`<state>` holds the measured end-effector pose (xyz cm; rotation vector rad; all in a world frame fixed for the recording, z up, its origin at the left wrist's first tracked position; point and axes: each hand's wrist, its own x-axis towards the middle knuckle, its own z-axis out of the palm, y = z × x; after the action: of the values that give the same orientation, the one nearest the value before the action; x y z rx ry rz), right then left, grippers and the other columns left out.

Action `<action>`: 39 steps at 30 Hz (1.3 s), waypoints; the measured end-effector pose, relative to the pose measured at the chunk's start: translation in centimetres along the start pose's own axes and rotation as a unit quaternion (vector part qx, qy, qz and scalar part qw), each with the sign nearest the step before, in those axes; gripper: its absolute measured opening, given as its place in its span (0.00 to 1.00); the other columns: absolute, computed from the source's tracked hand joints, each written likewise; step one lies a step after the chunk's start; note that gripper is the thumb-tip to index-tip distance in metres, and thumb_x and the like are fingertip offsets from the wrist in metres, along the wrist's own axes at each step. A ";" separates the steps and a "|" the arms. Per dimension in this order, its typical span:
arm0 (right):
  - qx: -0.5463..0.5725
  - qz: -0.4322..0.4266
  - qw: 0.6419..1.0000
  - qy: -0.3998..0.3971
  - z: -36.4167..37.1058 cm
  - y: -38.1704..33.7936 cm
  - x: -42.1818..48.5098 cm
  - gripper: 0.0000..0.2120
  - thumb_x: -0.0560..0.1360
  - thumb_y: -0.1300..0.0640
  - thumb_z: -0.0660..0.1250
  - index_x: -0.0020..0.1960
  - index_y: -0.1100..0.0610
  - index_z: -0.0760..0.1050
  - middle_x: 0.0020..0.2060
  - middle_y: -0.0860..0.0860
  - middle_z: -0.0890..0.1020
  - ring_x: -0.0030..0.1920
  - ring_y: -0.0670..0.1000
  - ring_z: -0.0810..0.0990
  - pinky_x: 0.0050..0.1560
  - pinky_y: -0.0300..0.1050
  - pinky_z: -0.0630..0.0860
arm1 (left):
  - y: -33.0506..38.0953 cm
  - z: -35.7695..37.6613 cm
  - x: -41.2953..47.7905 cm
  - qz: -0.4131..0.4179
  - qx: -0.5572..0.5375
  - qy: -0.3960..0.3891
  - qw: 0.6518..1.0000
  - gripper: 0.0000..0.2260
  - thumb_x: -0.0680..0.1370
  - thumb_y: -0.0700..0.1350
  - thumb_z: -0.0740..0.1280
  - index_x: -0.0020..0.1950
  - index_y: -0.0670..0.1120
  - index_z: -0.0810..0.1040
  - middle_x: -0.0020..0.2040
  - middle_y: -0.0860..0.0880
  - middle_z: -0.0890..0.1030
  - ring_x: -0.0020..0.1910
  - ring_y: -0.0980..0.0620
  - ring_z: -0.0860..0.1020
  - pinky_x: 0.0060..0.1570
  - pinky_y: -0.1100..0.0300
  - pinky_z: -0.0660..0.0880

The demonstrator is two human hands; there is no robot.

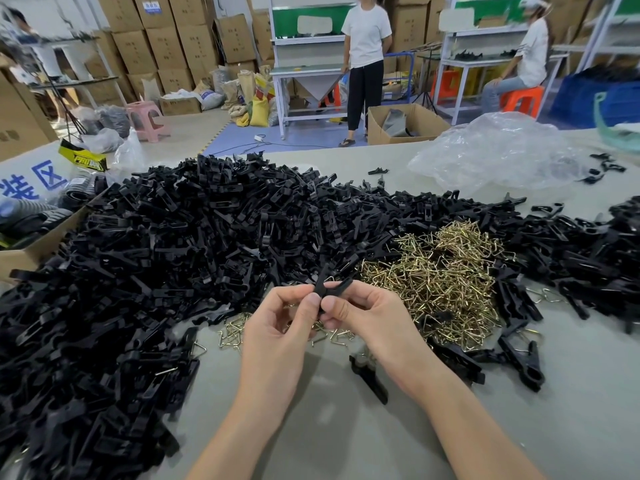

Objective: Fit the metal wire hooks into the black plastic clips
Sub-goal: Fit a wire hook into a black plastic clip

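My left forearm (242,427) runs up and to the right from the lower edge. My right forearm (478,420) runs up and to the left. Both are bare, and the wrists are close together at centre.

Left grip (277,327): palm faces right, fingers curled inward. The left thumb (313,302) and forefinger pinch the clip (327,284) at its lower end.

Right grip (367,320): back of the hand faces up and right, fingers curled. The right thumb (334,305) presses the same clip from the right, with the forefinger behind it.

The two thumb tips sit just beside each other.
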<state>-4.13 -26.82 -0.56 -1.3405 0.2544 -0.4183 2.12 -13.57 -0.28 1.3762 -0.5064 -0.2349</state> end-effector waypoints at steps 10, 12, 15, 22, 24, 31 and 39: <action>0.017 0.007 1.000 0.011 -0.2 -0.4 0.0 0.07 0.75 0.62 0.73 0.53 0.57 0.85 0.47 0.56 0.87 0.44 0.49 0.85 0.45 0.36 0.80 | 0.1 0.2 -0.2 0.061 0.152 -0.040 0.986 0.09 0.79 0.41 0.70 0.56 0.53 0.80 0.53 0.52 0.81 0.46 0.59 0.82 0.43 0.70 0.75; 0.041 0.014 0.999 0.006 -0.2 -0.5 -0.1 0.07 0.72 0.58 0.74 0.50 0.55 0.86 0.49 0.55 0.88 0.47 0.51 0.85 0.45 0.36 0.80 | 0.0 0.2 -0.3 0.094 0.202 -0.045 0.974 0.11 0.78 0.42 0.71 0.59 0.54 0.79 0.53 0.56 0.79 0.48 0.58 0.81 0.45 0.70 0.74; 0.052 0.019 0.998 0.004 -0.1 -0.3 0.0 0.09 0.70 0.54 0.74 0.50 0.54 0.86 0.49 0.54 0.88 0.46 0.49 0.85 0.47 0.37 0.80 | -0.2 0.1 -0.2 0.121 0.247 -0.023 0.961 0.11 0.78 0.44 0.72 0.59 0.53 0.81 0.49 0.56 0.79 0.48 0.57 0.79 0.45 0.71 0.72; 0.050 0.007 0.998 -0.034 -0.1 0.0 0.0 0.16 0.72 0.47 0.75 0.58 0.49 0.85 0.56 0.54 0.86 0.56 0.53 0.84 0.57 0.44 0.80 | -0.1 0.2 -0.3 0.079 0.147 -0.018 0.986 0.12 0.78 0.39 0.72 0.56 0.55 0.82 0.48 0.59 0.85 0.50 0.60 0.82 0.46 0.73 0.75; 0.036 -0.002 0.999 -0.033 -0.1 0.0 -0.1 0.15 0.73 0.47 0.74 0.58 0.49 0.84 0.57 0.52 0.85 0.59 0.54 0.84 0.57 0.44 0.81 | 0.0 0.3 -0.3 0.057 0.115 -0.015 0.992 0.13 0.77 0.39 0.72 0.53 0.58 0.82 0.47 0.59 0.85 0.49 0.59 0.83 0.45 0.72 0.76; 0.077 -0.023 0.995 0.059 -0.5 -0.6 0.0 0.18 0.70 0.51 0.74 0.55 0.60 0.82 0.50 0.58 0.86 0.50 0.53 0.87 0.50 0.39 0.81 | -0.7 -2.0 0.7 0.145 0.418 -0.082 0.893 0.09 0.79 0.53 0.68 0.58 0.62 0.75 0.45 0.62 0.79 0.50 0.62 0.75 0.52 0.64 0.71; 0.012 -0.021 0.993 0.113 -0.8 -0.5 0.4 0.09 0.75 0.58 0.74 0.55 0.51 0.83 0.40 0.47 0.86 0.40 0.43 0.82 0.45 0.32 0.78 | -1.3 -2.4 0.9 0.133 0.576 -0.149 0.793 0.12 0.80 0.60 0.63 0.59 0.58 0.80 0.54 0.59 0.75 0.56 0.53 0.73 0.56 0.58 0.65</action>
<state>-4.17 -27.79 -0.23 -1.2764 0.4080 -0.6075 4.19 -12.11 -1.65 2.4392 -1.2205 0.1484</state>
